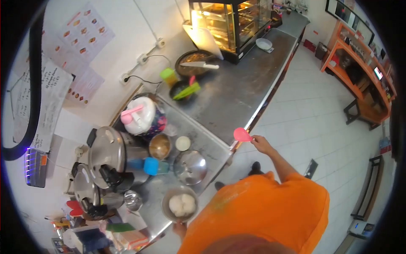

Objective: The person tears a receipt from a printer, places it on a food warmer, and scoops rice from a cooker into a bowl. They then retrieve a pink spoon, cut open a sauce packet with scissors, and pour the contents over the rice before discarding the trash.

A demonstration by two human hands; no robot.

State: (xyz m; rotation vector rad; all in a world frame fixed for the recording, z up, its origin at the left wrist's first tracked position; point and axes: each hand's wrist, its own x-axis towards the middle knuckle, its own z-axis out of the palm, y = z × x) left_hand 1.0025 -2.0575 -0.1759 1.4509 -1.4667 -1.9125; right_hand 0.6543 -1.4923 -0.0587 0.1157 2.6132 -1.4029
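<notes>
From my remote seat, the biggest thing in view is the long steel counter (237, 93), which runs along the wall towards a lit glass display warmer (230, 25) at its far end. Nearer to me, a large lidded steel pot (108, 154) stands beside a flower-patterned rice cooker (144, 116). A dark pan (192, 57) with a knife across it sits close to the warmer. A round steel lid (190, 167) lies flat on the counter near its front edge, between the pot and the floor side. Just below the lid is the steel bowl (165, 207), which holds white rounded lumps (182, 204) and sits at the counter's near corner. My left hand (179, 228) is at the bowl's near rim and touching it. Most of the hand is hidden under the shirt's edge, so I cannot tell whether the fingers are clamped on it. A small bowl of something brown (160, 146) and a small white cup (182, 143) stand just behind the lid. My right hand (262, 144) is stretched out over the counter's front edge, well apart from the bowl. Its fingers are pinched on the handle of a pink paddle (242, 134), with the blade pointing towards the counter.
</notes>
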